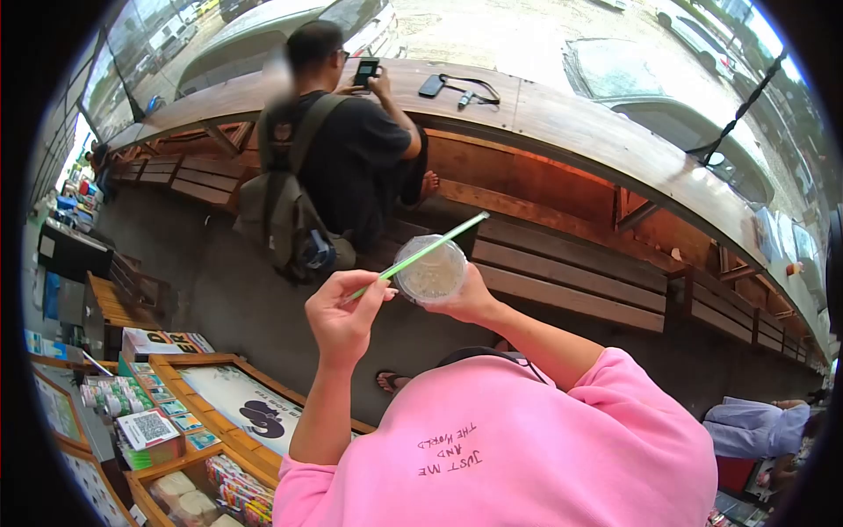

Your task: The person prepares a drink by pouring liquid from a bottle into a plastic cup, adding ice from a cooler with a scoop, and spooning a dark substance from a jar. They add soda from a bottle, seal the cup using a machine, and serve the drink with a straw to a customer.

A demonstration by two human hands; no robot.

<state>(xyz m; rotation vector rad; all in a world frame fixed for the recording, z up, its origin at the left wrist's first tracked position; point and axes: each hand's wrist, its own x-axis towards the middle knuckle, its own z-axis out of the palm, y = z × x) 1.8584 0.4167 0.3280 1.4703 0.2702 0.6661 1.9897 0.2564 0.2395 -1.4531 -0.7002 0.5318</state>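
My left hand [344, 309] is closed, with thumb and fingers pinching a light green straw [452, 234] near its lower end. The straw slants up to the right and overlaps the top of a clear plastic cup [436, 277]. Around the cup's right side and underside wraps my right hand [471, 299], its fingers mostly hidden behind the cup. The cup has a transparent lid, and something pale shows through it. Both hands are close together in front of my pink shirt [527, 439].
Ahead, a person [351, 149] with a backpack sits holding a phone at a long wooden counter [580, 119]. A phone with a lanyard [433, 86] lies on it. A slatted bench [562, 272] runs below. At lower left, a wooden-framed sign [237, 400] borders boxed goods.
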